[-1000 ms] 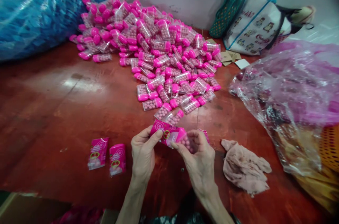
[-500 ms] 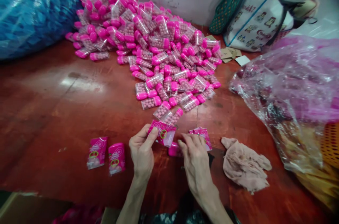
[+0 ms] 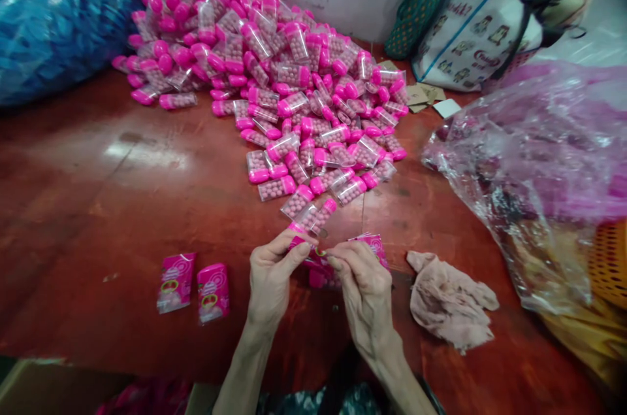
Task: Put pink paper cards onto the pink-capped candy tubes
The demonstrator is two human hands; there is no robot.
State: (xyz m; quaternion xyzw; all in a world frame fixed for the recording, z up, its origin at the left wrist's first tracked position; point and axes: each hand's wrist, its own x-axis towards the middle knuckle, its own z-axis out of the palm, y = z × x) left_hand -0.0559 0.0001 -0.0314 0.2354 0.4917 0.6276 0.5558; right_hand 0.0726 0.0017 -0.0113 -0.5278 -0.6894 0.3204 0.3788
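Between my two hands is a pink printed plastic sleeve point(image 3: 316, 251), held edge-on and partly covered by fingers. My left hand point(image 3: 270, 278) pinches its left end between thumb and fingers. The closed fingertips of my right hand point(image 3: 366, 281) grip the sleeve's right edge. Just below, a pink-capped container point(image 3: 319, 279) lies on the red surface, partly hidden. More pink printed sleeves point(image 3: 375, 246) lie behind my right hand. To the left rest two containers in printed sleeves, one point(image 3: 176, 283) beside the other point(image 3: 213, 293).
A large heap of clear, pink-capped containers of pink balls point(image 3: 294, 101) spreads ahead. At right are a crumpled beige cloth point(image 3: 453, 300), clear plastic bags point(image 3: 529, 193) and an orange basket point(image 3: 607, 265). A blue bag point(image 3: 73, 29) stands back left, a white tote point(image 3: 470, 36) back right.
My right hand has moved up and left to the sleeve, its fingers now closed on the edge. The sleeve has turned from facing me to edge-on. The view has shifted slightly.
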